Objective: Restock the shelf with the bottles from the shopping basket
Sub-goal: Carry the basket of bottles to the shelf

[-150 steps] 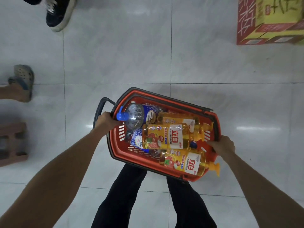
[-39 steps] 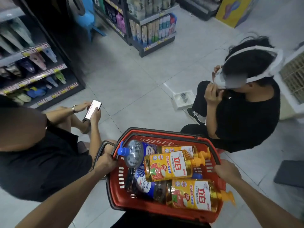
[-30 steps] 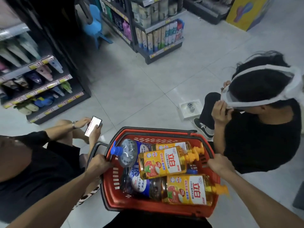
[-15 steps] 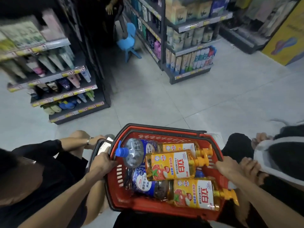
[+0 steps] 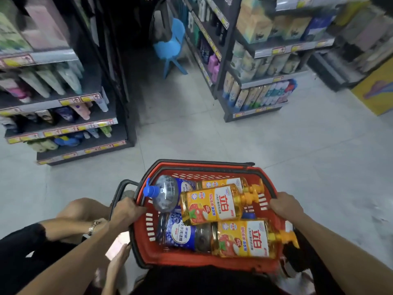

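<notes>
I carry a red shopping basket [image 5: 180,257] in front of me, low in the view. My left hand [image 5: 125,211] grips its left rim and my right hand [image 5: 286,206] grips its right rim. Inside lie yellow detergent bottles with pump tops [image 5: 212,204] [image 5: 246,239] and clear blue-labelled bottles, one with a blue cap [image 5: 164,195] and one below it [image 5: 182,233]. A shelf unit [image 5: 63,116] stands ahead on the left and another shelf unit [image 5: 259,67] ahead on the right, both stocked with goods.
A person in black sits close at my lower left, arm [image 5: 70,222] beside the basket. A blue plastic chair [image 5: 172,45] stands in the aisle between the shelves. A yellow display [image 5: 376,94] is at the far right. Grey tiled floor [image 5: 234,141] lies ahead.
The view has lifted from the floor toward the aisle. The seated person on the right has dropped out of sight. Both hands keep their grip on the basket.
</notes>
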The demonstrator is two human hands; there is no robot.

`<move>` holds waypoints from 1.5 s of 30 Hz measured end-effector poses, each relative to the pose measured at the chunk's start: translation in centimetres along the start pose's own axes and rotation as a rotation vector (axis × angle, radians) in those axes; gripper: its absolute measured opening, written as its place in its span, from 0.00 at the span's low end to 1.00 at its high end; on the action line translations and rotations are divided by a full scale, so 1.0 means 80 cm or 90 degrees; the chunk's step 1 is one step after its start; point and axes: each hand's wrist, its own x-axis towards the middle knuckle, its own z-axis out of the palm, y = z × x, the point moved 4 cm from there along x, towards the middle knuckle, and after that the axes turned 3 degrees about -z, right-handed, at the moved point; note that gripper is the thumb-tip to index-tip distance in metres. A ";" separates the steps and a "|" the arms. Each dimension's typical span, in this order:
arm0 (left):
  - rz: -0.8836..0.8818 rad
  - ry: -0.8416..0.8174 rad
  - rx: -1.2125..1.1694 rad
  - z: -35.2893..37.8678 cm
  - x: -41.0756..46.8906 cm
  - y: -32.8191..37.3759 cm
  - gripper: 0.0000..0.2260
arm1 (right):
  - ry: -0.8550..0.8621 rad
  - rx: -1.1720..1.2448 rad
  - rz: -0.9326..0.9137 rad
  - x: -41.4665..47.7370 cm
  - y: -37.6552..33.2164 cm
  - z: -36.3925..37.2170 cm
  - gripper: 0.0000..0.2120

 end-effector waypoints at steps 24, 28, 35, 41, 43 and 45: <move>-0.246 0.103 -0.136 -0.185 0.280 0.309 0.10 | -0.033 -0.140 -0.211 0.505 -0.439 -0.283 0.13; -0.290 0.125 -0.189 -0.206 0.315 0.325 0.12 | -0.045 -0.186 -0.270 0.557 -0.533 -0.317 0.13; -0.352 0.163 -0.287 -0.225 0.402 0.351 0.13 | -0.033 -0.281 -0.357 0.651 -0.729 -0.358 0.11; -0.396 0.179 -0.341 -0.260 0.466 0.392 0.13 | -0.065 -0.331 -0.390 0.699 -0.860 -0.391 0.07; -0.417 0.181 -0.346 -0.270 0.476 0.406 0.13 | -0.079 -0.341 -0.398 0.715 -0.890 -0.400 0.07; -0.440 0.179 -0.364 -0.276 0.486 0.421 0.12 | -0.092 -0.359 -0.415 0.732 -0.920 -0.404 0.06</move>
